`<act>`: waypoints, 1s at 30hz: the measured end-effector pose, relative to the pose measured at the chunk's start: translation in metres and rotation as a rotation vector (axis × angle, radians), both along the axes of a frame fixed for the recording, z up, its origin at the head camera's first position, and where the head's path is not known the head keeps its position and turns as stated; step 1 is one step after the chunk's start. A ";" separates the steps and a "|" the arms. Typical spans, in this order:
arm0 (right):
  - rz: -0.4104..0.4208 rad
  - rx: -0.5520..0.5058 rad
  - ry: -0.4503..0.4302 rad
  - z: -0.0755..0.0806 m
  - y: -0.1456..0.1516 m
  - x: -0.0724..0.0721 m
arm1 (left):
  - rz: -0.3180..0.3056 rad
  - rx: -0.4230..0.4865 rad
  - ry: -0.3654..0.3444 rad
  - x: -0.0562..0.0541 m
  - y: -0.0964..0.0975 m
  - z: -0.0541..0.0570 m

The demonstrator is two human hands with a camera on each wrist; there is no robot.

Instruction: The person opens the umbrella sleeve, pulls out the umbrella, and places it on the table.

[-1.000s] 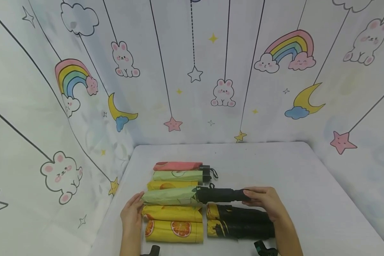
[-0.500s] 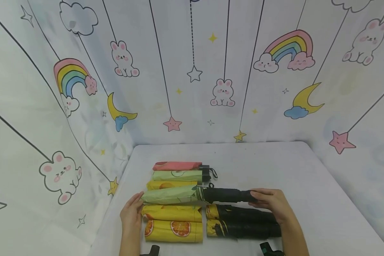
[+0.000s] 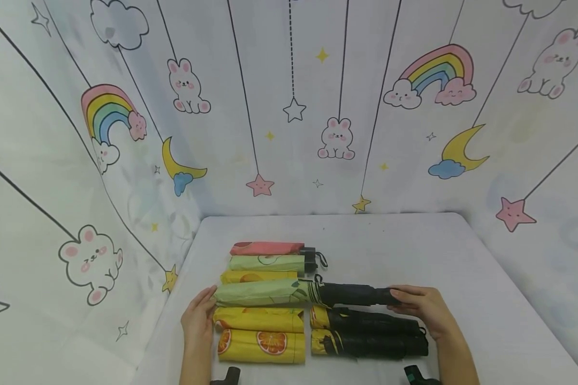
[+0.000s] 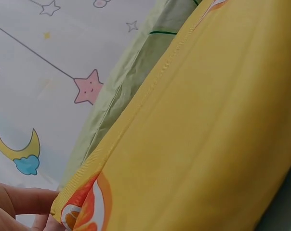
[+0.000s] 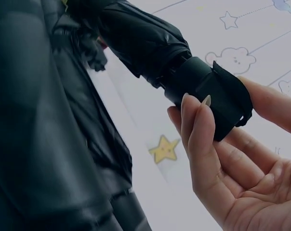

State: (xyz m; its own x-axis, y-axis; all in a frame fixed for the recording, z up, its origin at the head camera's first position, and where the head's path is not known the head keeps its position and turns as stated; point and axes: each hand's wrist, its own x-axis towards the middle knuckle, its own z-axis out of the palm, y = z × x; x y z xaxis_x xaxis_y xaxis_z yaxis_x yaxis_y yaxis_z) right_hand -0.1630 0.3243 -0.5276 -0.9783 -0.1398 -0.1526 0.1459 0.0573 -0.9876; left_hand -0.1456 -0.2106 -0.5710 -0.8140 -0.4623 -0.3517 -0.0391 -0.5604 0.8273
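Note:
In the head view a black folding umbrella (image 3: 351,294) lies crosswise, its left part inside a pale green sleeve (image 3: 265,293) with leaf marks. My left hand (image 3: 198,315) holds the closed left end of that sleeve; in the left wrist view a yellow sleeve (image 4: 184,120) partly covers those fingers. At the other end, my right hand (image 3: 421,310) pinches the umbrella's handle. The right wrist view shows this black handle (image 5: 198,79) between thumb and fingers, with a strap loop at its tip. Dark green folds show at the sleeve's mouth.
Behind lie a red umbrella (image 3: 270,248), a green one (image 3: 267,262) and a yellow one (image 3: 257,277), all sleeved. In front are two yellow sleeves, the nearer (image 3: 284,355) with orange slices. Two black-and-yellow umbrellas, the nearer (image 3: 375,345) outermost, lie beside them on the white table (image 3: 486,331).
My right hand has moved to the right with the handle, and more of the black umbrella shows outside the green sleeve. The left hand stays at the sleeve's left end.

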 end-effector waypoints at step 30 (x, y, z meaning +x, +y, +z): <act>0.110 -0.050 -0.114 -0.027 0.045 -0.023 | -0.030 -0.068 -0.021 0.001 -0.004 -0.002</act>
State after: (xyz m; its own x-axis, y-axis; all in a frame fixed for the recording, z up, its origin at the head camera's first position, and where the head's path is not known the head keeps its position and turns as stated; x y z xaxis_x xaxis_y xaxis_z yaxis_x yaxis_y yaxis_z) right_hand -0.1860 0.3694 -0.5549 -0.9335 -0.2555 -0.2515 0.2524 0.0299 -0.9672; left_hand -0.1448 -0.2149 -0.5729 -0.8206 -0.4613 -0.3374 -0.0729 -0.5011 0.8623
